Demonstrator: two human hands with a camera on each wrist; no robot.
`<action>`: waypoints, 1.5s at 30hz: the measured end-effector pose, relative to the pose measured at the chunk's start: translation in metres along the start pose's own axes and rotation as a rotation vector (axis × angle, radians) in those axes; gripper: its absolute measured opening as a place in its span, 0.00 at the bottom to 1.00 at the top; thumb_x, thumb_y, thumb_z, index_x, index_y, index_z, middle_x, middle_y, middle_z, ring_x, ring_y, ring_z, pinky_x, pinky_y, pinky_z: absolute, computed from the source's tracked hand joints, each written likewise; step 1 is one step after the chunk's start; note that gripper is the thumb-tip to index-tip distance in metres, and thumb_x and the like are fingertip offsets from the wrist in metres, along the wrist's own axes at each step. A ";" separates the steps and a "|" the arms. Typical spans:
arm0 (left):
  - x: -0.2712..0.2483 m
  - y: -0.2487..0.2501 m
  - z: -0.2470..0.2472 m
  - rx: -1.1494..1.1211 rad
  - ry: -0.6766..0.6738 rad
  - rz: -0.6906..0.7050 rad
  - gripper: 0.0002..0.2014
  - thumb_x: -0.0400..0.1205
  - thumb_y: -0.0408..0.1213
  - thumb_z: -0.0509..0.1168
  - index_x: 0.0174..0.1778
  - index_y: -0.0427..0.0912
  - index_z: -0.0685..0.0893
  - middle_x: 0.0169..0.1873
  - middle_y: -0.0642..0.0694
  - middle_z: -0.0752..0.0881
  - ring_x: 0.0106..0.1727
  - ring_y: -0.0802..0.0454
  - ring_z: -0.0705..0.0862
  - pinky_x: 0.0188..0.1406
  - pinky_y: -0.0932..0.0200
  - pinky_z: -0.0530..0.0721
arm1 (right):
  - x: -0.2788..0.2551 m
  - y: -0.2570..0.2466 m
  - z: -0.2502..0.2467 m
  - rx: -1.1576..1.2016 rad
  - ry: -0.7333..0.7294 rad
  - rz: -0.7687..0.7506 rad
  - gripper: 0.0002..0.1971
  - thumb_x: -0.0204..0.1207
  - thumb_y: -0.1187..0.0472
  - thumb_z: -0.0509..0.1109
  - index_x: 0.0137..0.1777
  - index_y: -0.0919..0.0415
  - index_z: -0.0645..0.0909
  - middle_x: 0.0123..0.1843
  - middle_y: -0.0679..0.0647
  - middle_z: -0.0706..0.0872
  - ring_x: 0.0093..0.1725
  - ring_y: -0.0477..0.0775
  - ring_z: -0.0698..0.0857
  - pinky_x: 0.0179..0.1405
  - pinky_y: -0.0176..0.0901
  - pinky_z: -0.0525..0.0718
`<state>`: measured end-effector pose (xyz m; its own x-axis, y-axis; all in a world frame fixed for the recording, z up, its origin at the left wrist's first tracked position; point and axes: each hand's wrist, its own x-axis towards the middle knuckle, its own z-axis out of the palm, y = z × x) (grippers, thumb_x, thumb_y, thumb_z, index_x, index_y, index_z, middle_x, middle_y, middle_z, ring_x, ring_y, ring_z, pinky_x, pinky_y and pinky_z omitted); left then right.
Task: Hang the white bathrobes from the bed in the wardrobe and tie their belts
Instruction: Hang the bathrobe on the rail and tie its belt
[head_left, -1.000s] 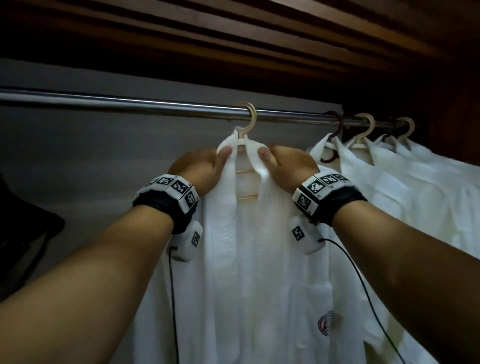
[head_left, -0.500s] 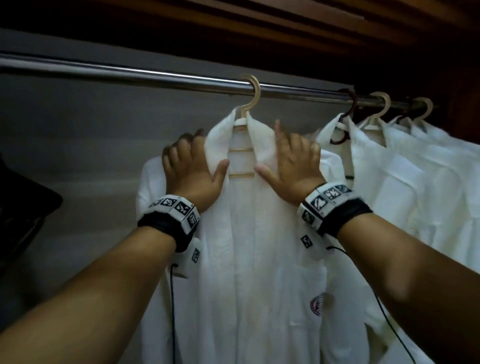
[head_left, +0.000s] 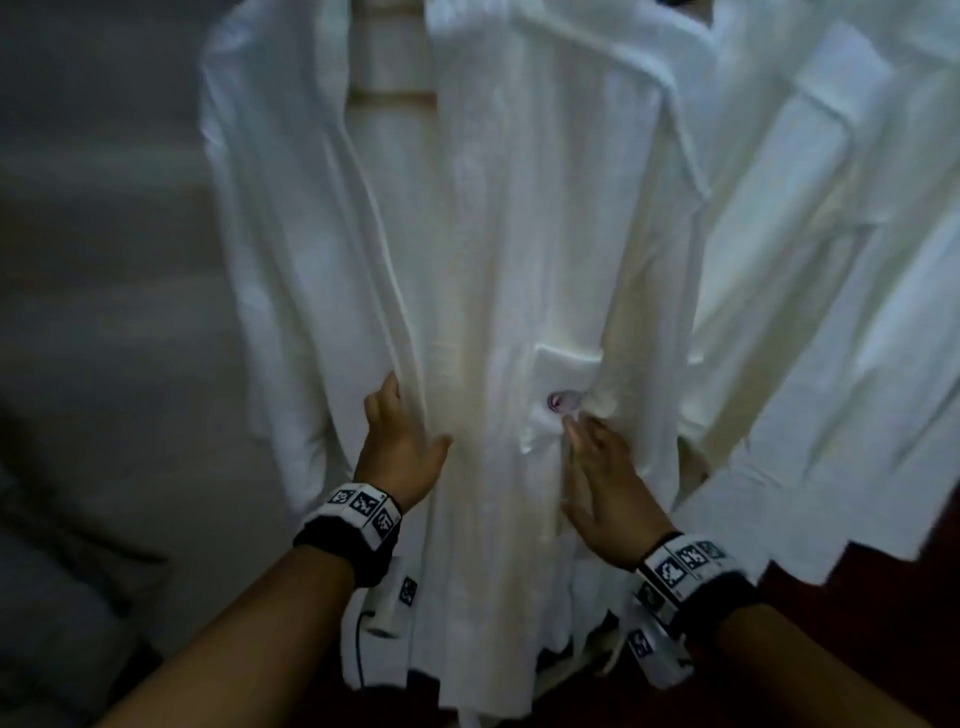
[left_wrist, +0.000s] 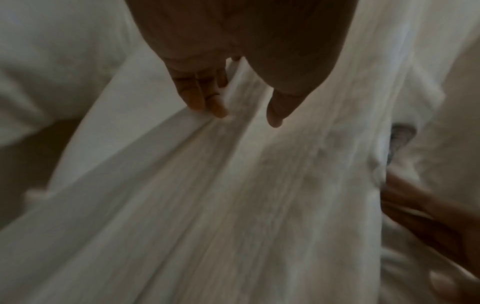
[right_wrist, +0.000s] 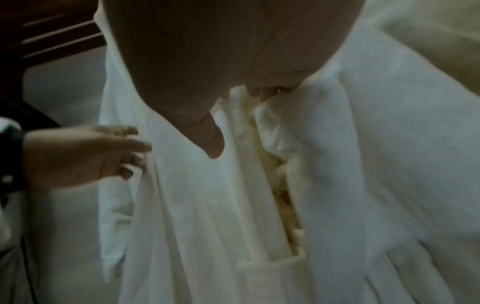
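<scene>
A white bathrobe (head_left: 493, 260) hangs in front of me on a wooden hanger (head_left: 389, 98), whose hook is out of frame. My left hand (head_left: 405, 431) lies with straight fingers (left_wrist: 205, 100) along the robe's left front fold at waist height, thumb spread. My right hand (head_left: 592, 462) rests flat on the right front, just below the chest pocket with its small logo (head_left: 558, 402). Its fingertips (right_wrist: 270, 90) push into a fold of the cloth. I cannot make out a belt in the blurred fabric.
More white robes (head_left: 831, 260) hang close on the right, touching this one. The wardrobe's grey back wall (head_left: 104, 260) fills the left side. A dim grey shape (head_left: 52, 597) sits low on the left. Dark wood (head_left: 857, 597) shows at the lower right.
Both hands have slid down from the collar to waist height on the robe. My view has dropped, so the rail and the hanger hooks are out of frame.
</scene>
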<state>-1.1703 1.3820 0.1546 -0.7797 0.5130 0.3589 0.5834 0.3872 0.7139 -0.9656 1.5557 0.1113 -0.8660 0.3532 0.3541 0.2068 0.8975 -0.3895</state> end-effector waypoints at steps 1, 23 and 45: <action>-0.012 -0.004 0.010 -0.011 0.036 -0.001 0.48 0.73 0.40 0.78 0.81 0.35 0.54 0.75 0.37 0.61 0.71 0.41 0.72 0.69 0.58 0.71 | -0.005 0.000 0.001 0.070 0.016 0.001 0.48 0.75 0.58 0.70 0.84 0.42 0.39 0.86 0.61 0.51 0.85 0.56 0.50 0.82 0.50 0.60; -0.105 -0.003 0.046 -0.261 0.115 -0.339 0.16 0.83 0.26 0.61 0.65 0.40 0.83 0.57 0.51 0.83 0.61 0.54 0.80 0.56 0.64 0.75 | 0.008 0.010 0.023 0.209 -0.513 0.193 0.19 0.78 0.52 0.65 0.68 0.53 0.77 0.64 0.52 0.84 0.60 0.55 0.84 0.63 0.49 0.82; -0.181 -0.004 0.011 0.163 0.196 -0.228 0.37 0.72 0.60 0.60 0.68 0.33 0.78 0.62 0.38 0.84 0.64 0.48 0.83 0.55 0.69 0.76 | 0.020 -0.052 0.047 0.645 -0.841 -0.198 0.17 0.82 0.77 0.60 0.69 0.72 0.79 0.57 0.53 0.88 0.54 0.41 0.85 0.59 0.29 0.80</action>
<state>-1.0290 1.2961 0.0800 -0.9140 0.2480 0.3209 0.4050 0.6004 0.6896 -1.0149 1.5036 0.0988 -0.9439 -0.2982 -0.1418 -0.0374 0.5232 -0.8514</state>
